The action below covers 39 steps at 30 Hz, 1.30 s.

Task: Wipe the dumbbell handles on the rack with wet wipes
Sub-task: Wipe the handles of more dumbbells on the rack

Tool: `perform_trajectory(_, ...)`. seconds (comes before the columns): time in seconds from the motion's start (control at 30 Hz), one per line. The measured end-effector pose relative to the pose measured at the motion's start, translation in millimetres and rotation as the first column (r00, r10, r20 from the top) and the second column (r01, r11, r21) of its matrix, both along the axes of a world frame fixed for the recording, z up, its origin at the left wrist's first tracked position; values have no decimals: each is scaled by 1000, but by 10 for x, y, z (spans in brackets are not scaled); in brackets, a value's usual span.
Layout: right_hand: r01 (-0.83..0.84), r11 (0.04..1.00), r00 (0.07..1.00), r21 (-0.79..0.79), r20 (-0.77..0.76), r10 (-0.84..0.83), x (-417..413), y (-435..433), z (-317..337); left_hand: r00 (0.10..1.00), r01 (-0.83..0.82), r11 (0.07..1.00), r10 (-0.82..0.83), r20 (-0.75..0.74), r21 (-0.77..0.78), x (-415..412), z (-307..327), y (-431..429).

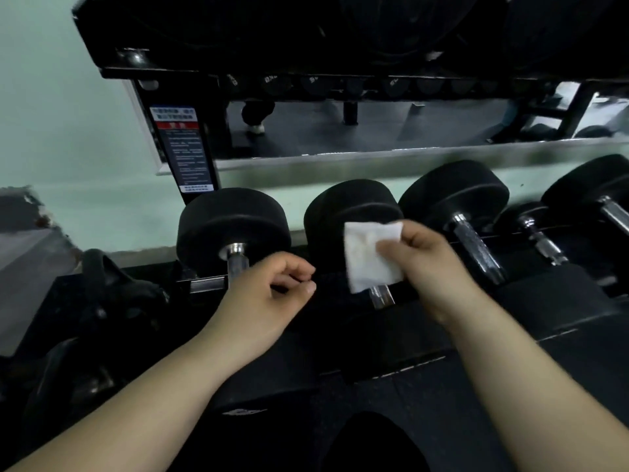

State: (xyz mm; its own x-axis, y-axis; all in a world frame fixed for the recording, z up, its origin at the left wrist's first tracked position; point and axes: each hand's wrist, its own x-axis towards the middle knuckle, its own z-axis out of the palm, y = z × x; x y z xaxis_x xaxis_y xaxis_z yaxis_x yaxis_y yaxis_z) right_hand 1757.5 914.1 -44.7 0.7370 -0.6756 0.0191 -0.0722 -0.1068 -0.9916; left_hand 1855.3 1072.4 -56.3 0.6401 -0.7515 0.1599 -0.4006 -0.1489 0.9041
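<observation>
Several black dumbbells with chrome handles lie side by side on a black rack [204,284]. My right hand [429,264] pinches a white wet wipe [367,257] that hangs in front of the second dumbbell [350,206], covering most of its handle [383,296]. My left hand [269,294] hovers just left of the wipe with fingers loosely curled and nothing in it, in front of the leftmost dumbbell's handle [237,257]. Further right lie the third dumbbell handle [476,250] and a smaller one [544,243].
A mirror [374,131] behind the rack reflects the gym floor. A rack upright with a warning sticker [183,148] stands at the left. An upper shelf with dark weights [340,35] overhangs. A black bag or strap [112,291] lies at the left.
</observation>
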Motion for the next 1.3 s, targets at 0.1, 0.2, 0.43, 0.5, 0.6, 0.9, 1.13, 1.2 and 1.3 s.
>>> perform_trajectory(0.1,52,968,985,-244,-145,-89,-150,-385,26,993,41,993,-52,108,106,-195,-88,-107)
perform_trajectory(0.2,25,918,958,-397,-252,-135,-144,-670,-97,973,55,981,-94,210,187,-395,-227,-247)
perform_trajectory(0.43,-65,729,950,-682,-266,-164,238,-880,-358,973,47,959,-108,206,278,-538,-438,-515)
perform_trajectory(0.5,-180,662,938,-727,-329,-106,343,-898,-445,971,73,951,-137,197,301,-488,-432,-559)
perform_trajectory(0.6,-373,626,889,-685,-457,29,391,-920,-579,964,143,939,-204,171,313,-439,-441,-559)
perform_trajectory(0.9,-555,665,779,-500,-593,203,352,-998,-585,959,156,942,-217,183,298,-449,-505,-562)
perform_trajectory(1.13,-733,507,636,-454,-722,272,263,-938,-560,958,161,943,-220,181,291,-447,-521,-562)
perform_trajectory(1.2,-641,503,733,-579,-656,180,404,-969,-556,959,164,942,-222,177,293,-443,-523,-567)
perform_trajectory(1.3,-505,560,826,-657,-557,91,575,-1004,-574,961,162,942,-218,170,294,-443,-518,-578)
